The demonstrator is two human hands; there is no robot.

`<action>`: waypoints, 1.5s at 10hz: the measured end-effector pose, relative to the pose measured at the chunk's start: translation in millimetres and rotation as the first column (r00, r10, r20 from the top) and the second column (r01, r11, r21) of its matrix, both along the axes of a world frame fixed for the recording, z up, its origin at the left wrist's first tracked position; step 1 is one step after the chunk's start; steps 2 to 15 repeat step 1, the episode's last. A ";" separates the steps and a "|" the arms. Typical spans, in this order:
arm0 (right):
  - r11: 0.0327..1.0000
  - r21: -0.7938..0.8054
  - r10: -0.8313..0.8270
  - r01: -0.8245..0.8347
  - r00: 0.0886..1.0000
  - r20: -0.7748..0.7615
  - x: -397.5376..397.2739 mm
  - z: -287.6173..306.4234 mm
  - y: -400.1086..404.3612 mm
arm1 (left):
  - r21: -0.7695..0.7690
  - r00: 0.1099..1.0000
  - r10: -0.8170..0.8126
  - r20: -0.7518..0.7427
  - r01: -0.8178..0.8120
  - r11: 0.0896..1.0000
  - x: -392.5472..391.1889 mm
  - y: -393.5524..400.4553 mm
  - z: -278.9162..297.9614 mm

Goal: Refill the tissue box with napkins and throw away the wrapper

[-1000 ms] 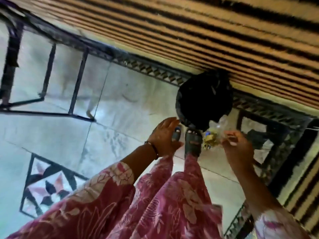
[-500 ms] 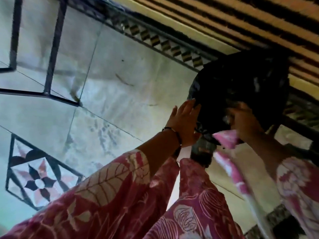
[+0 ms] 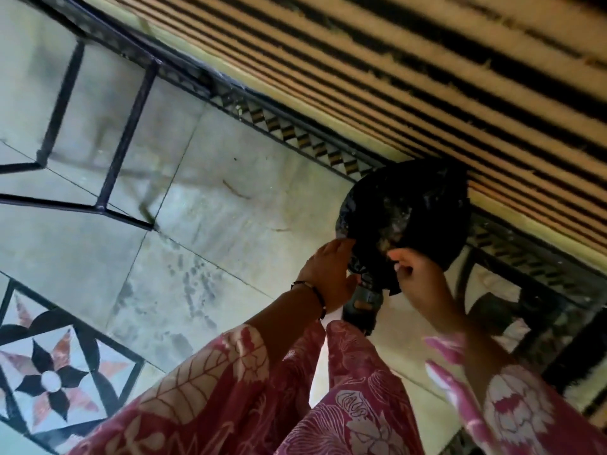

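A black bin bag [image 3: 423,205] sits on the floor against the striped wall. My left hand [image 3: 326,274] reaches its near left rim, fingertips tucked on the bag's edge. My right hand [image 3: 418,277] is at the near rim beside it, with curled fingers pinching the black plastic. No wrapper shows in either hand or on the floor. The tissue box and napkins are out of view. Inside the bag's mouth something pale shows dimly, too dark to name.
My sandalled foot [image 3: 363,303] stands just below the bag. A black metal frame [image 3: 108,142] stands on the pale floor tiles at the left. A star-patterned tile [image 3: 49,379] lies at the lower left. A striped wall [image 3: 427,77] runs behind the bag.
One second ago my right hand held a clear crumpled wrapper beside the bag. It then went to the bag's mouth, and now no wrapper is seen. Both hands are at the rim.
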State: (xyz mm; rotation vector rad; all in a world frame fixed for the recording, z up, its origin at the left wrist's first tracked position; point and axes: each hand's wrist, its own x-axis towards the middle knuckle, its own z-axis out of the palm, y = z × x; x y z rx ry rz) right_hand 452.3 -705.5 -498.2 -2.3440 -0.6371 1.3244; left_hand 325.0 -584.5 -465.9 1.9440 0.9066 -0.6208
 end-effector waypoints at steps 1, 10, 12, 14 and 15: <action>0.997 0.054 -0.060 0.062 0.997 -0.043 -9.6 71.2 -5.1 | -0.030 0.998 0.062 0.020 -0.061 0.998 -0.6 -6.0 57.7; 0.997 0.054 -0.060 0.062 0.997 -0.043 -9.6 71.2 -5.1 | -0.030 0.998 0.062 0.020 -0.061 0.998 -0.6 -6.0 57.7; 0.997 0.054 -0.060 0.062 0.997 -0.043 -9.6 71.2 -5.1 | -0.030 0.998 0.062 0.020 -0.061 0.998 -0.6 -6.0 57.7; 0.997 0.054 -0.060 0.062 0.997 -0.043 -9.6 71.2 -5.1 | -0.030 0.998 0.062 0.020 -0.061 0.998 -0.6 -6.0 57.7; 0.997 0.054 -0.060 0.062 0.997 -0.043 -9.6 71.2 -5.1 | -0.030 0.998 0.062 0.020 -0.061 0.998 -0.6 -6.0 57.7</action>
